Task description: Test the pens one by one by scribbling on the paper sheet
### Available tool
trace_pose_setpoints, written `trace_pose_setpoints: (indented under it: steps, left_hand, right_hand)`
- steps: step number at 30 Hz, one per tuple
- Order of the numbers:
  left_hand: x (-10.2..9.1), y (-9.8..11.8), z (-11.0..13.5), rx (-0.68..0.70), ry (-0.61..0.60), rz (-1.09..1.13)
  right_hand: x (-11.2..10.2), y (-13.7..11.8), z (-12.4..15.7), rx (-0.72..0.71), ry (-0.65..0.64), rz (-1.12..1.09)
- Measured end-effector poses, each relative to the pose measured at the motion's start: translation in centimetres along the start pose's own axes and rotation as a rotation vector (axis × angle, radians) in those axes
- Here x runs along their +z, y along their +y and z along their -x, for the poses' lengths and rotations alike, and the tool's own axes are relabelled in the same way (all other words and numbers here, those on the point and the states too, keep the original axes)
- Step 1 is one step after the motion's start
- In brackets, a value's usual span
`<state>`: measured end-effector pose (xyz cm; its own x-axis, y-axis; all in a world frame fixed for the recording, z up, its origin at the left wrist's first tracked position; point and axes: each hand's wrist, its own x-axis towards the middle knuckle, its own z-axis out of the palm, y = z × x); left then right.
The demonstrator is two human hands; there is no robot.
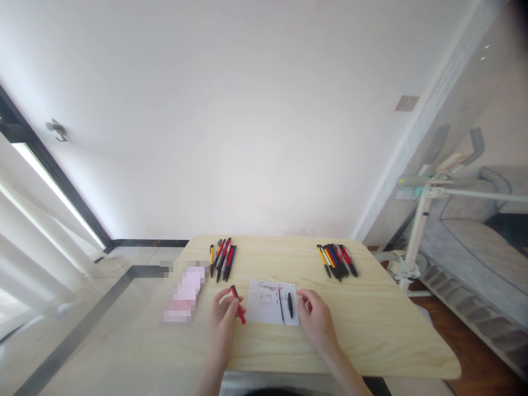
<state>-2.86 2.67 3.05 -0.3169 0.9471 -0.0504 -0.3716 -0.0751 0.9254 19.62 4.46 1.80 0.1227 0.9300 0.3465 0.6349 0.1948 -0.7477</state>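
Note:
A red pen barrel [239, 308] with a dark upper end is held between the thumb and fingers of my left hand [225, 311], just left of a white sheet of paper [264, 316]. On that marked, smudged sheet lie a thin dark pen refill [281, 305] and a short black pen part [290, 305]. My right hand [315, 319] rests by the sheet's right edge, close to the black part. Its fingers are curled together; whatever they hold, if anything, is hidden.
Several pens [223, 261] in yellow, red, grey and blue lie at the back left of the wooden table [371, 330]. A second group of pens [337, 261] lies at the back right. A blurred-out pinkish item [187, 291] is at the left edge. Behind stands a white wall [247, 137].

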Motion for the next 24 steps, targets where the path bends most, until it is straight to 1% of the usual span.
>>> trace_pose_setpoints:
  steps: [9,24]
  left_hand:
    - [0.46,0.29,0.11,0.011,-0.006,-0.078]
    - [0.86,0.55,0.29,-0.015,0.015,-0.075]
  right_hand:
    - [-0.17,-0.07,0.23,0.025,-0.012,-0.031]
    - [-0.15,0.00,0.17,-0.002,-0.023,-0.008]
